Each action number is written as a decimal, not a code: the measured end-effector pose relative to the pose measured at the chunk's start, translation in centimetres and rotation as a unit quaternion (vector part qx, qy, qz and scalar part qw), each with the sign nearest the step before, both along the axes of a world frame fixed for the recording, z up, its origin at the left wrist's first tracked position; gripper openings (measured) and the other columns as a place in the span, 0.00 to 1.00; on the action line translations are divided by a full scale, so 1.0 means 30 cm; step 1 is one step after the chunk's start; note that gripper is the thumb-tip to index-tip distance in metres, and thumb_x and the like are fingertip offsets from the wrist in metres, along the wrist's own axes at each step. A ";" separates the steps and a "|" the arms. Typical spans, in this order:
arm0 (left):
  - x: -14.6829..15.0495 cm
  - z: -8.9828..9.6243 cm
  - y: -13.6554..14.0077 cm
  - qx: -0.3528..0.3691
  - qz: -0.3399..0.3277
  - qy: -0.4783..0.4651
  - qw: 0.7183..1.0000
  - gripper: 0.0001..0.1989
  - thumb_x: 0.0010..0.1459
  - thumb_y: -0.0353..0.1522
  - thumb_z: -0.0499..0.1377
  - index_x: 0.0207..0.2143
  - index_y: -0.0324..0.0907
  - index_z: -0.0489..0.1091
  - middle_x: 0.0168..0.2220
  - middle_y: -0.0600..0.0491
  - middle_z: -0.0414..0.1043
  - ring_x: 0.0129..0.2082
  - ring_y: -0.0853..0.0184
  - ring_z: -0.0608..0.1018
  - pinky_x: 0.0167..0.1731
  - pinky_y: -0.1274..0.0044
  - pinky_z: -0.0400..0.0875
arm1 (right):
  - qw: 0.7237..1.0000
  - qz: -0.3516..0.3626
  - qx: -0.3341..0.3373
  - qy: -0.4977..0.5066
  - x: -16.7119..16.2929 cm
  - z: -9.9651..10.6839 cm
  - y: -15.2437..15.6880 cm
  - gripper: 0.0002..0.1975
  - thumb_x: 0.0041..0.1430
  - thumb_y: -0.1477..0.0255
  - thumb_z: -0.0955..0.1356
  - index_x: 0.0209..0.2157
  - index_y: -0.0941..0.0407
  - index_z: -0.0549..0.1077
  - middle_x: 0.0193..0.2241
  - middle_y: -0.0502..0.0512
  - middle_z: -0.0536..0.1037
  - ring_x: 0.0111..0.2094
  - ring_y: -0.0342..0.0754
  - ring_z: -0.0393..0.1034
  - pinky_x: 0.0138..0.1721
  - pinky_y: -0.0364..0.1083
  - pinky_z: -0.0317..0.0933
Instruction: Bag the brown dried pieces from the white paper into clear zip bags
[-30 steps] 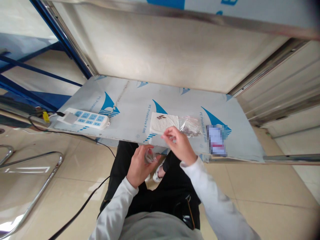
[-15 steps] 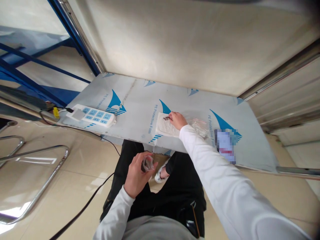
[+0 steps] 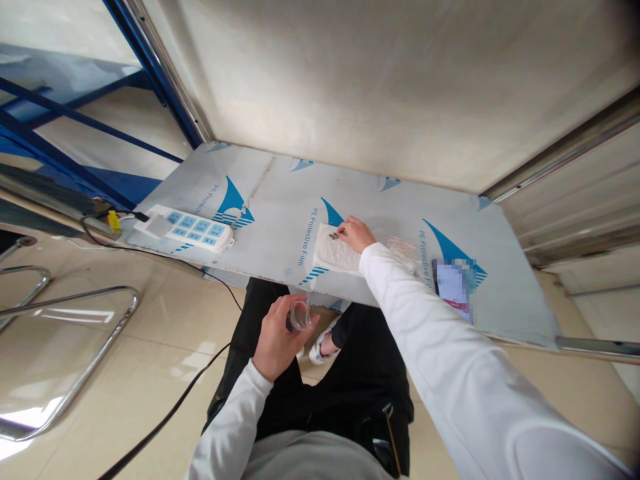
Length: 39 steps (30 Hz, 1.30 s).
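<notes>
My left hand (image 3: pixel 277 337) is held above my lap, below the table's front edge, and grips a small clear plastic bag (image 3: pixel 299 315). My right hand (image 3: pixel 356 233) reaches out over the table and its fingertips pinch at a few small dark parts (image 3: pixel 334 235) lying on a white foam pad (image 3: pixel 334 254). Whether a part is held between the fingers cannot be made out. Just right of the pad lies a crumpled clear bag (image 3: pixel 404 255) holding more small parts.
The table (image 3: pixel 280 200) is covered in film printed with blue logos. A white power strip (image 3: pixel 184 229) with blue sockets lies at its left end, its cable trailing to the floor. A blurred card (image 3: pixel 454 288) lies at the right. A chrome chair frame (image 3: pixel 75 347) stands on the left.
My right hand went from near my left hand out to the foam pad and now pinches at the dark parts there. My left hand stayed low with the small bag.
</notes>
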<state>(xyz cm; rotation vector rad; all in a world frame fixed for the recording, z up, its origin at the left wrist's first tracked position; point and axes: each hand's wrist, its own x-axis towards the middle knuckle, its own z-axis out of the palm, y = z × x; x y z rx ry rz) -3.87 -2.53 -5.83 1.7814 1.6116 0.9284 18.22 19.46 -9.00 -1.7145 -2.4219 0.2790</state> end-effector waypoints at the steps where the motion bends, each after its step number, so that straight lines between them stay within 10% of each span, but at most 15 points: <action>1: 0.006 0.002 0.012 0.002 -0.003 -0.002 1.000 0.16 0.52 0.36 0.63 0.42 0.43 0.67 0.33 0.54 0.74 0.35 0.66 0.77 0.36 0.75 0.72 | 1.000 0.001 0.001 -0.001 0.001 0.004 -0.003 0.07 0.57 0.78 0.66 0.34 0.59 0.78 0.38 0.60 0.75 0.40 0.48 0.68 0.42 0.44 0.59; 11: 0.061 0.020 0.117 0.020 -0.015 -0.032 0.999 0.15 0.52 0.35 0.62 0.42 0.44 0.67 0.33 0.55 0.74 0.33 0.68 0.77 0.36 0.77 0.71 | 0.999 -0.025 0.024 0.029 0.006 0.070 -0.035 0.07 0.55 0.78 0.67 0.33 0.59 0.77 0.35 0.59 0.79 0.38 0.48 0.69 0.41 0.45 0.60; 17: 0.094 0.021 0.147 0.048 -0.003 -0.056 0.997 0.17 0.51 0.35 0.63 0.44 0.43 0.66 0.34 0.54 0.75 0.35 0.66 0.78 0.40 0.75 0.71 | 0.940 -0.091 0.059 0.323 -0.106 0.286 -0.373 0.09 0.57 0.69 0.66 0.37 0.56 0.76 0.31 0.52 0.79 0.27 0.43 0.68 0.30 0.42 0.63; 22: 0.135 0.038 0.143 0.071 -0.026 -0.089 0.993 0.15 0.47 0.28 0.60 0.41 0.43 0.66 0.38 0.52 0.75 0.38 0.65 0.77 0.40 0.75 0.71 | 0.966 0.005 -0.031 0.256 -0.177 0.381 -0.583 0.05 0.55 0.75 0.68 0.34 0.53 0.75 0.31 0.50 0.79 0.31 0.45 0.72 0.35 0.44 0.64; 27: 0.145 0.041 0.134 0.063 -0.024 -0.077 0.995 0.16 0.46 0.27 0.59 0.40 0.42 0.66 0.36 0.53 0.75 0.38 0.64 0.77 0.40 0.74 0.71 | 0.991 0.039 -0.008 0.125 -0.170 0.387 -0.590 0.07 0.59 0.72 0.67 0.40 0.55 0.73 0.35 0.57 0.79 0.36 0.51 0.73 0.39 0.49 0.65; 32: 0.128 0.035 0.139 0.067 -0.018 -0.082 0.994 0.14 0.49 0.30 0.60 0.41 0.42 0.66 0.37 0.52 0.75 0.38 0.64 0.77 0.40 0.74 0.71 | 0.976 0.082 -0.032 0.198 -0.146 0.389 -0.564 0.07 0.62 0.69 0.65 0.39 0.52 0.74 0.35 0.54 0.79 0.37 0.49 0.73 0.41 0.48 0.64; 39: 0.080 0.020 0.131 0.044 0.034 -0.076 0.996 0.15 0.52 0.36 0.62 0.42 0.43 0.67 0.33 0.55 0.74 0.33 0.69 0.77 0.38 0.77 0.71 | 0.978 -0.117 0.000 0.176 -0.070 0.111 -0.206 0.11 0.55 0.72 0.68 0.41 0.59 0.74 0.38 0.58 0.77 0.29 0.44 0.71 0.40 0.47 0.65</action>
